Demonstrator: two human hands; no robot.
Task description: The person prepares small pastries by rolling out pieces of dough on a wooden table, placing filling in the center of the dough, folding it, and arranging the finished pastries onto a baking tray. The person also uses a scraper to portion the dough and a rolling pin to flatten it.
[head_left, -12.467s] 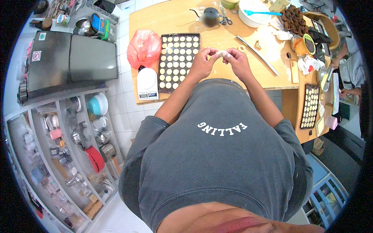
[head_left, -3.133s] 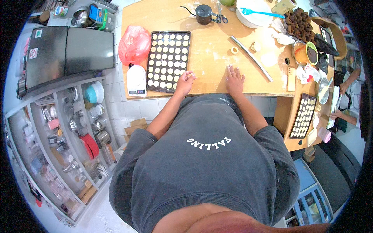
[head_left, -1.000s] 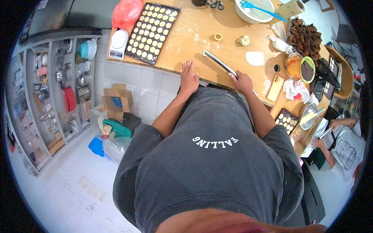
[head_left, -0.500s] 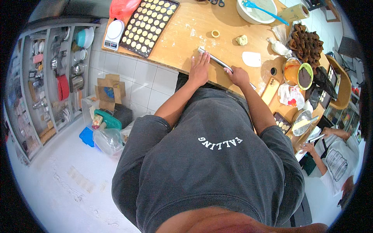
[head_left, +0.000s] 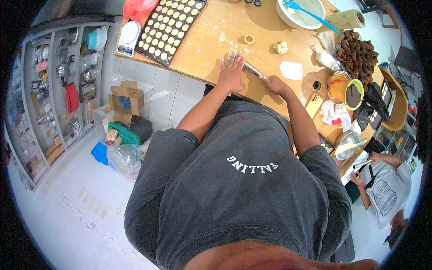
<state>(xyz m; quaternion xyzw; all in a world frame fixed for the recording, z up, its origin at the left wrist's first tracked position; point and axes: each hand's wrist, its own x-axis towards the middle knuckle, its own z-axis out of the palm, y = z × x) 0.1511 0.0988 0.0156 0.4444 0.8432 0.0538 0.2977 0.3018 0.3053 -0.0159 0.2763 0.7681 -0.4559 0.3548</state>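
A silver metal rolling pin point(head_left: 253, 69) lies slantwise near the table's front edge. My left hand point(head_left: 231, 76) rests flat over its far left end, fingers stretched out. My right hand point(head_left: 275, 85) is closed around its near right end. Pale dough point(head_left: 230, 56) shows partly at the pin's far tip; the hand hides the rest. Beyond the pin sit a small round ring cutter point(head_left: 249, 39) and a lump of dough point(head_left: 280, 47). A white dough scraper point(head_left: 291, 70) lies right of them.
At the far left are a dark tray point(head_left: 168, 29) of small dough rounds and a white kitchen scale point(head_left: 129, 37). A white bowl point(head_left: 288, 20) with a blue spatula stands far right. Brown cups point(head_left: 357, 51), a phone point(head_left: 313, 102) and a co-worker point(head_left: 382, 184) are on the right.
My left hand has slid forward over the pin, its fingers now more spread. The pin has shifted slightly away from me. My right hand has stayed at its near end.
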